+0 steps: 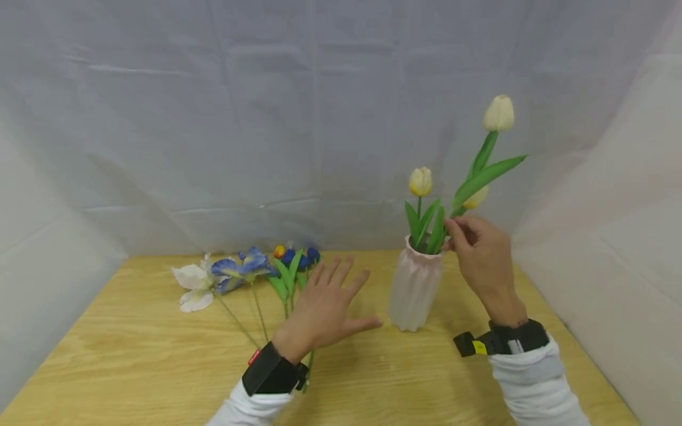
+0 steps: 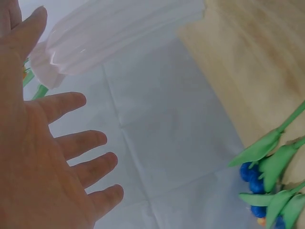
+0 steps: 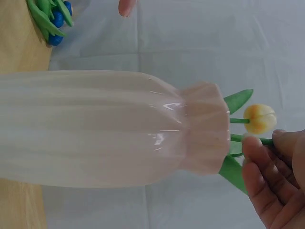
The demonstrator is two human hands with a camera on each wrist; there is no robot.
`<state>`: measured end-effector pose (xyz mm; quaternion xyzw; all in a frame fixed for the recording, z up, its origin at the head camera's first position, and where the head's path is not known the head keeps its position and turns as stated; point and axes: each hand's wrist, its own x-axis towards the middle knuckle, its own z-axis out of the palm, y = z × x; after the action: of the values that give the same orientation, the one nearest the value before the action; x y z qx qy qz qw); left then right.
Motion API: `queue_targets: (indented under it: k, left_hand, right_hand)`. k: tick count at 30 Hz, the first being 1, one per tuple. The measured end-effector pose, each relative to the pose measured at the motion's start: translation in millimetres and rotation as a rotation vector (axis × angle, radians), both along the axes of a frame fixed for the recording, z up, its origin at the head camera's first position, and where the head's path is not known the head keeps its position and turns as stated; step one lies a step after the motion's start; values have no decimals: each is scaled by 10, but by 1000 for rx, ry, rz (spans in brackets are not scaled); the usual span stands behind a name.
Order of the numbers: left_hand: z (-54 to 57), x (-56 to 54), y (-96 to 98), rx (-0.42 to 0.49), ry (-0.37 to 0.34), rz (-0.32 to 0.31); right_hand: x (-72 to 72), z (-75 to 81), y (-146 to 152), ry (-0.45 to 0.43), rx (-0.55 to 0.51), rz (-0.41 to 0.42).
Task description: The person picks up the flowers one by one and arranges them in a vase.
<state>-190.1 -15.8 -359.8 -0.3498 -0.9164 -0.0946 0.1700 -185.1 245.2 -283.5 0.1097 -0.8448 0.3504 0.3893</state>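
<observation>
A pale pink fluted vase (image 1: 415, 296) stands upright on the table. My right hand (image 1: 482, 260) is beside its mouth and pinches the green stem (image 3: 266, 141) of a white tulip (image 1: 499, 113), which leans up to the right. Another white and yellow tulip (image 1: 421, 181) stands in the vase with its leaves. Behind the held tulip's long leaf, a third bloom (image 1: 476, 196) is partly hidden. My left hand (image 1: 325, 310) hovers left of the vase with fingers spread and straight, holding nothing. In the left wrist view its palm (image 2: 43, 157) shows.
Left of the vase on the wooden table (image 1: 160, 355) lie a white flower (image 1: 194, 284), a blue iris-like flower (image 1: 247, 266) and green-leaved stems with dark blue blooms (image 1: 313, 255). An orange bloom (image 1: 279, 251) is among them. A grey-white cloth (image 1: 319, 118) hangs behind.
</observation>
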Motion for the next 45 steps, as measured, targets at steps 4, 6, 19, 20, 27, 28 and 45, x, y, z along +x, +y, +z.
queue_targets:
  k: [4, 6, 19, 20, 27, 28, 45]
  left_hand:
    - [-67, 8, -8, 0, -25, 10]
    - [-94, 10, -12, 0, -26, 13]
    - [-233, 34, -49, 16, -66, 24]
    - [-254, 35, -55, 13, -71, 30]
    - [-352, 49, -88, 14, -115, 51]
    - [-356, 50, -93, 14, -121, 54]
    - [-529, 123, -478, -12, -239, 152]
  right_hand:
    - [9, -54, 6, -17, 36, -16]
    - [18, -63, 6, -24, 58, -31]
    - [344, -85, 46, -428, 246, -186]
    - [346, -109, 44, -438, 250, -180]
    - [386, -260, -22, -428, 231, -184]
    - [395, -274, -40, -412, 225, -182]
    - [318, -1100, -866, -479, 302, 316]
